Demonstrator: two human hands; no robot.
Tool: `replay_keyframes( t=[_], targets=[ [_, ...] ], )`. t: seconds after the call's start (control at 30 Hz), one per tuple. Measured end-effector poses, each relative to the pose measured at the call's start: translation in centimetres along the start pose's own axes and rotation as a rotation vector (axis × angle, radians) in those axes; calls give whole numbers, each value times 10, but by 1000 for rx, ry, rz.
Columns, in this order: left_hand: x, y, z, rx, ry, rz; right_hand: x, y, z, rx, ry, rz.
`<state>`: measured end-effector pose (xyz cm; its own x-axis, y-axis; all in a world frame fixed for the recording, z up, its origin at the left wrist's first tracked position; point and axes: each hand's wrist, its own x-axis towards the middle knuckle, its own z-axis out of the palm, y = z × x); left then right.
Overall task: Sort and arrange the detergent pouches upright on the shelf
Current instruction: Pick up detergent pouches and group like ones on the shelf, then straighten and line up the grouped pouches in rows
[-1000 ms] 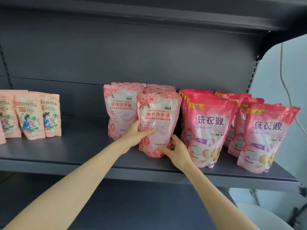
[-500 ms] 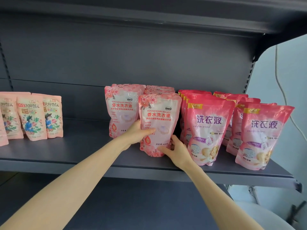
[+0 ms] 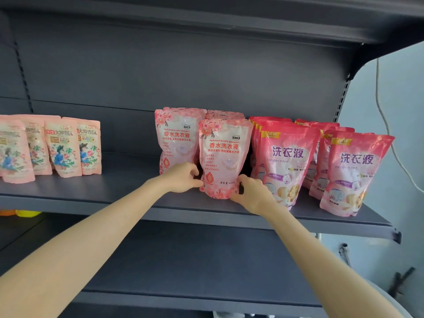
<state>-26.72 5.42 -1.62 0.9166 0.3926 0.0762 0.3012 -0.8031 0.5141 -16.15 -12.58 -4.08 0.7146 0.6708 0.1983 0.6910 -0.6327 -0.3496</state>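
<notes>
We have the front pale pink pouch (image 3: 223, 157) standing on the shelf (image 3: 114, 191) near its front edge, label turned out toward us, with a narrow dark gap between it and the deep pink pouches (image 3: 286, 161) on its right. Our left hand (image 3: 181, 177) takes the lower left corner and our right hand (image 3: 252, 195) the lower right. Each grip is narrow, the fingers curled in and pinching the soft edge close to the base. We judge that we hold it low on purpose: a filled pouch stands on its folded bottom, so squaring that bottom on the shelf keeps it upright, while a pull at the top would only tip it. Behind it, more pale pink pouches (image 3: 226, 114) run in a file toward the back of the shelf. Another pouch of the same kind (image 3: 176, 138) heads a second file just to the left and sits a little further back. Ours therefore seems to stand forward of its neighbour, and a small push back would probably level the two fronts. The kinds are kept in separate blocks so each reads at a glance: the floral pouches (image 3: 64, 148) are well apart at the left, and the deep pink ones stand in two files at the right. Our right wrist lies just in front of the nearest deep pink pouch, so drawing that hand away carelessly could knock it over.
</notes>
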Motion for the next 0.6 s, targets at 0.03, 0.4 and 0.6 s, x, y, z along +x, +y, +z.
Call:
replay_keyframes(
  t=[0.03, 0.4, 0.6],
  targets=[
    [-5, -3, -2, 22, -3, 3, -2, -4, -3, -33, -14, -12],
    [-76, -55, -91, 208, 218, 68, 7, -125, -30, -46, 36, -256],
    [-124, -123, -159, 258, 396, 88, 20, -229, -7, 17, 141, -341]
  ],
)
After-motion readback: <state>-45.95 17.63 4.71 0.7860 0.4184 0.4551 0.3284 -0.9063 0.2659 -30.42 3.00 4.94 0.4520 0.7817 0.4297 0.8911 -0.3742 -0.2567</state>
